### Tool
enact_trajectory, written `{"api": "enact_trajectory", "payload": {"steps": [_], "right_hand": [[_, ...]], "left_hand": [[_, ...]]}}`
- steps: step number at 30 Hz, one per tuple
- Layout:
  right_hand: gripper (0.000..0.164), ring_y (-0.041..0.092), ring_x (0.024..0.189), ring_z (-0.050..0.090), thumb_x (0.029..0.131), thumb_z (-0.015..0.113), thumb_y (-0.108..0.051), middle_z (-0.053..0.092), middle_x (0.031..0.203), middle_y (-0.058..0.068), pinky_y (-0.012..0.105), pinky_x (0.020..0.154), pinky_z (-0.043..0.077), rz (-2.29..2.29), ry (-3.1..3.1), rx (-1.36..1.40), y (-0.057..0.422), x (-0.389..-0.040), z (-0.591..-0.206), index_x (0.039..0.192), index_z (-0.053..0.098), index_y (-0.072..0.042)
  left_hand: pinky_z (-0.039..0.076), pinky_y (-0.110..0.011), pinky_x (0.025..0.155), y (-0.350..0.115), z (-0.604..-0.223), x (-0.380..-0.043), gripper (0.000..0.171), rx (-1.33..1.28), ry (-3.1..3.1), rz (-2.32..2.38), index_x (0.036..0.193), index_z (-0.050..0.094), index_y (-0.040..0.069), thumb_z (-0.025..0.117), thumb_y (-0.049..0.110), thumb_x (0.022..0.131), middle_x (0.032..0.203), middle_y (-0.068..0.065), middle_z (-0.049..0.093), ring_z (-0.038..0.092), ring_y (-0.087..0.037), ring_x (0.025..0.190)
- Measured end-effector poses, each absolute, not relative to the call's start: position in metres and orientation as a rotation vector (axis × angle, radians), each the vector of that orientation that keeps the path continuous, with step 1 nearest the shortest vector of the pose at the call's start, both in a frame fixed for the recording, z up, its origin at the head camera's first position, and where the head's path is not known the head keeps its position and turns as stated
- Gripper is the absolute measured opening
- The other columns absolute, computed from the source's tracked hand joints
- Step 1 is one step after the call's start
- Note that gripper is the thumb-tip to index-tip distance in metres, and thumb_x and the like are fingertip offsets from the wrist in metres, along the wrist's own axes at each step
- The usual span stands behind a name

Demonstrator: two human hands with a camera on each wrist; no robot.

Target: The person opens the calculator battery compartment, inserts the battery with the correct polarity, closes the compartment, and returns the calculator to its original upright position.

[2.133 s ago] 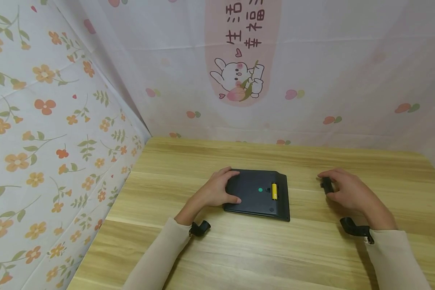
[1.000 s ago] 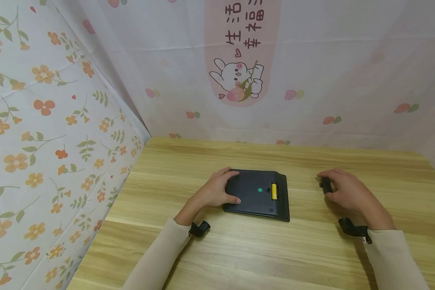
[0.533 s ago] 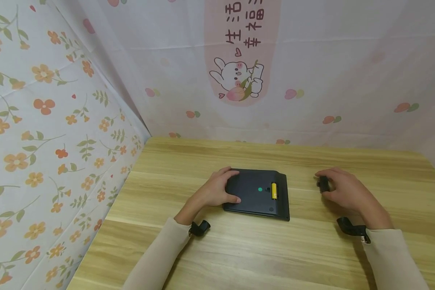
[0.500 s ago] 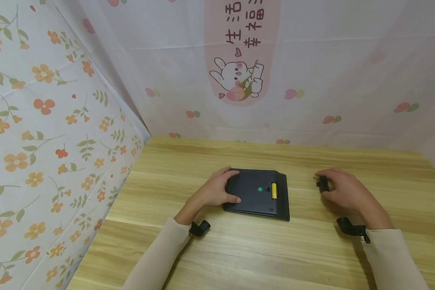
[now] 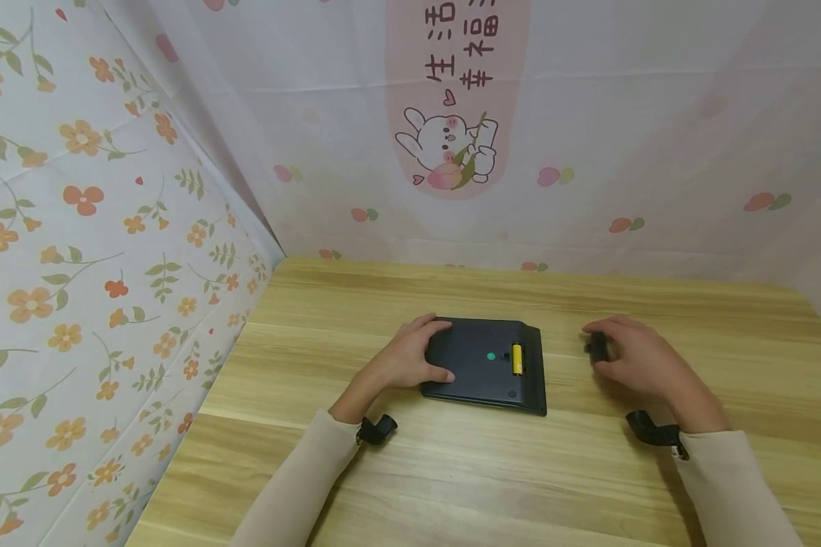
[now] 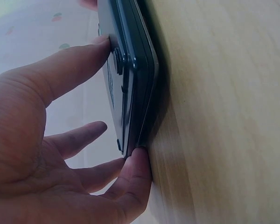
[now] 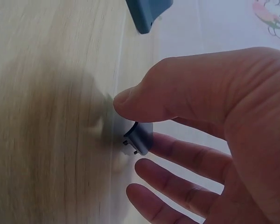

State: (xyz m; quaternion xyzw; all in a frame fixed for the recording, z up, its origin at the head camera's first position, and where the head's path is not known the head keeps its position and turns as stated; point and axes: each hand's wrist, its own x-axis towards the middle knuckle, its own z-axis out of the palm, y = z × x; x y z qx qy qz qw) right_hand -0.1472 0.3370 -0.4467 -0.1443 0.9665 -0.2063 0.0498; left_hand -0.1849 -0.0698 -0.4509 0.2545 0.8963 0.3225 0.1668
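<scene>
A black calculator (image 5: 475, 365) lies with its back up on the table, its uncovered battery slot holding a yellow battery (image 5: 517, 359). My left hand (image 5: 405, 357) grips its left end: in the left wrist view the thumb (image 6: 79, 65) presses on the back, while fingertips (image 6: 140, 163) hook the edge. To the right of the calculator, my right hand (image 5: 636, 355) pinches a small black battery cover (image 5: 598, 347). Two small tabs stick out of this cover (image 7: 140, 137) in the right wrist view, where thumb and a finger hold it just above the table.
The wood-grain table (image 5: 451, 479) ends at the back against a hanging white cloth (image 5: 588, 152) with a rabbit print. On the left hangs a flowered cloth (image 5: 109, 266). A black camera mount sits on each wrist (image 5: 378, 431).
My right hand has moved a little left, bringing the battery cover closer to the calculator. The left hand and the calculator have stayed in place.
</scene>
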Motion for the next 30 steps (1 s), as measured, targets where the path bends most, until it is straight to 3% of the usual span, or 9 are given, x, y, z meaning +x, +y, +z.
{"api": "enact_trajectory", "payload": {"steps": [30], "right_hand": [[0.058,0.055,0.125,0.062,0.087,0.089,-0.007,0.063,0.141,0.031,0.071,0.1,0.051,-0.578,2.952,-0.527,0.3,-0.137,-0.433,0.14,0.068,0.003]], "left_hand": [[0.031,-0.063,0.125,-0.069,-0.451,-0.184,0.088,0.71,2.547,0.921,0.167,0.048,0.01,0.091,0.027,0.092,0.178,-0.021,0.026,0.027,-0.048,0.162]]}}
